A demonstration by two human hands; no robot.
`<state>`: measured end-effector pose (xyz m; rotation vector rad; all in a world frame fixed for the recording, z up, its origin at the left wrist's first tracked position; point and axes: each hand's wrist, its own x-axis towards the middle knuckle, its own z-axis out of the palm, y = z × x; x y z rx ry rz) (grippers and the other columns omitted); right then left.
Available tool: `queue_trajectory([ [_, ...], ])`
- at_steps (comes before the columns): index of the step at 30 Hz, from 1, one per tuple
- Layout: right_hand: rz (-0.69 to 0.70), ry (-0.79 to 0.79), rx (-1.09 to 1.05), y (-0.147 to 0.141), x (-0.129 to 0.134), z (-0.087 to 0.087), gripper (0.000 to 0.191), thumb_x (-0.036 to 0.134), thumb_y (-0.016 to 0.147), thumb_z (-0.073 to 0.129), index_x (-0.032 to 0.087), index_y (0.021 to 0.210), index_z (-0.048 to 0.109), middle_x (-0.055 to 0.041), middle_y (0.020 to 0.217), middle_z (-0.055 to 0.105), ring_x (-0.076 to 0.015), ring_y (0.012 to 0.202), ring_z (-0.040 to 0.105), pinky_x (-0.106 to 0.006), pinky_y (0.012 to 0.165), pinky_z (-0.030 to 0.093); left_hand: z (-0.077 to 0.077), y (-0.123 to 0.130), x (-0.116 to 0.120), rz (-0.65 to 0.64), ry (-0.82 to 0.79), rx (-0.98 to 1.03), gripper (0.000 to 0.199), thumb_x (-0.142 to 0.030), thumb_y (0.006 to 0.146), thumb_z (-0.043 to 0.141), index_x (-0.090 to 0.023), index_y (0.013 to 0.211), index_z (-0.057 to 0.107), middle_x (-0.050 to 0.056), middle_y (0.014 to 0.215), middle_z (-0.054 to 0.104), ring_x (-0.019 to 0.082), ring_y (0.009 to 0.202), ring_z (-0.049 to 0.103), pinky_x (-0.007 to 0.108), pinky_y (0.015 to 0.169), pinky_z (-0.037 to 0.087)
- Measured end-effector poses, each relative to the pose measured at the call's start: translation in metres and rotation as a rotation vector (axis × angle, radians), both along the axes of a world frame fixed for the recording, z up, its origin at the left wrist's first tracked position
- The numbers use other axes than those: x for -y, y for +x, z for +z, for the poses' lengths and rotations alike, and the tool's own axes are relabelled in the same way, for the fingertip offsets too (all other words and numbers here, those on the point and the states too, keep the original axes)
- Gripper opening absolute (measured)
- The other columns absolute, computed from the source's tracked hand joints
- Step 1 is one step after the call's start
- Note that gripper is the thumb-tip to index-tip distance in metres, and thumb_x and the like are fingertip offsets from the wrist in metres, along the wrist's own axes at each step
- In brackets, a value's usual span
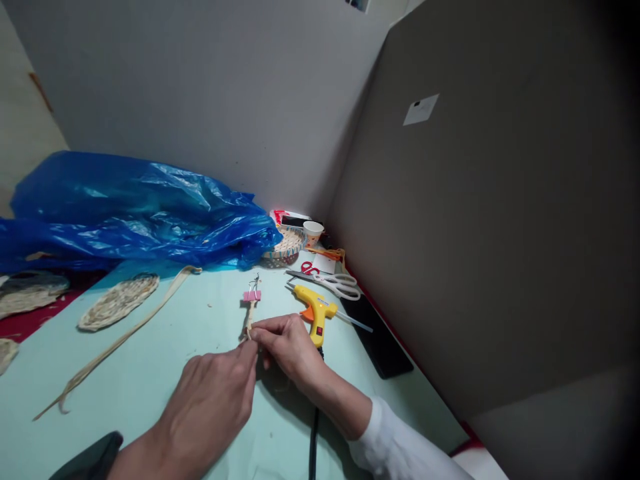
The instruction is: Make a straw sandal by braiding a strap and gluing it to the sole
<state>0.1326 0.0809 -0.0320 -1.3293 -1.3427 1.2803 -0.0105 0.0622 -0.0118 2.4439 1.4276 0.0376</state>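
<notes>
A pale fibre strand (251, 315) runs down from a pink binder clip (252, 296) near the middle of the table. My left hand (215, 390) is closed, its fingertips pinching the lower end of the strand. Touching it from the right, my right hand (287, 343) pinches the same strand between thumb and forefinger. The two hands meet just below the clip. Close to the right hand lies a yellow glue gun (316, 309) with an orange trigger and a clear glue stick in its back.
White-handled scissors (340, 285) and a black flat object (383, 340) lie right. A blue plastic bag (135, 207), woven oval piece (120, 302) and long fibre strip (125, 337) are left. A paper cup (313, 230) and round basket (287, 243) stand behind, before grey partitions.
</notes>
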Motion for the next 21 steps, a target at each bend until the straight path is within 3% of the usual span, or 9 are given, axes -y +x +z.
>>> queue_trajectory([
  [4,0.056,-0.048,-0.11,0.0,0.001,0.0,0.024,0.026,0.08,0.061,0.013,0.072,0.079,-0.0016,0.064,0.066,-0.0091,0.05,0.045,-0.022,0.05,0.034,-0.002,0.007,0.006,-0.07,0.003,-0.027,0.048,-0.002,0.094,0.024,-0.013,0.11,0.069,0.023,0.098,0.079,0.042,0.091,0.077,0.052,0.077,0.051],
  [9,0.086,-0.039,-0.193,0.0,0.001,-0.001,0.023,0.03,0.077,0.065,0.013,0.07,0.079,-0.0027,0.066,0.068,-0.0128,0.063,0.056,-0.024,0.067,0.044,-0.005,0.007,0.006,-0.107,-0.018,0.001,0.053,0.005,0.086,0.027,-0.011,0.111,0.07,0.025,0.104,0.079,0.042,0.094,0.076,0.052,0.077,0.05],
  [11,0.076,-0.032,-0.216,0.001,0.001,-0.003,0.022,0.03,0.076,0.066,0.013,0.07,0.079,-0.0018,0.064,0.067,-0.0142,0.064,0.057,-0.026,0.069,0.045,-0.004,0.0,0.002,-0.103,-0.043,0.061,0.044,-0.004,0.09,0.031,-0.015,0.108,0.07,0.022,0.102,0.08,0.042,0.091,0.076,0.051,0.074,0.047],
  [13,0.051,-0.021,-0.226,0.002,0.0,-0.005,0.02,0.029,0.075,0.067,0.014,0.07,0.078,-0.0007,0.064,0.066,-0.0135,0.064,0.055,-0.025,0.066,0.043,-0.001,-0.009,-0.006,-0.059,-0.05,0.151,0.036,-0.024,0.098,0.034,-0.021,0.095,0.069,0.018,0.095,0.08,0.041,0.085,0.074,0.049,0.073,0.044],
  [16,0.023,-0.01,-0.239,0.003,0.0,-0.004,0.019,0.028,0.077,0.067,0.014,0.069,0.078,0.0003,0.063,0.065,-0.0105,0.06,0.047,-0.023,0.062,0.037,0.003,-0.023,-0.025,0.11,-0.011,0.317,0.042,-0.045,0.098,0.028,-0.025,0.075,0.057,0.014,0.083,0.074,0.037,0.082,0.067,0.049,0.076,0.04],
  [18,0.027,-0.024,-0.257,0.002,0.001,-0.002,0.021,0.028,0.079,0.066,0.014,0.069,0.077,0.0012,0.059,0.061,-0.0084,0.053,0.039,-0.023,0.057,0.033,0.003,-0.027,-0.038,0.193,-0.034,0.447,0.037,-0.049,0.094,0.031,-0.025,0.081,0.056,0.013,0.09,0.072,0.036,0.089,0.064,0.05,0.083,0.039],
  [21,0.059,-0.062,-0.285,0.0,0.002,0.004,0.025,0.033,0.081,0.067,0.013,0.069,0.076,0.0019,0.054,0.057,-0.0061,0.046,0.027,-0.023,0.05,0.027,-0.004,-0.021,-0.05,0.181,-0.256,0.643,0.034,-0.056,0.085,0.042,-0.025,0.086,0.056,0.009,0.088,0.07,0.031,0.088,0.065,0.045,0.085,0.045],
])
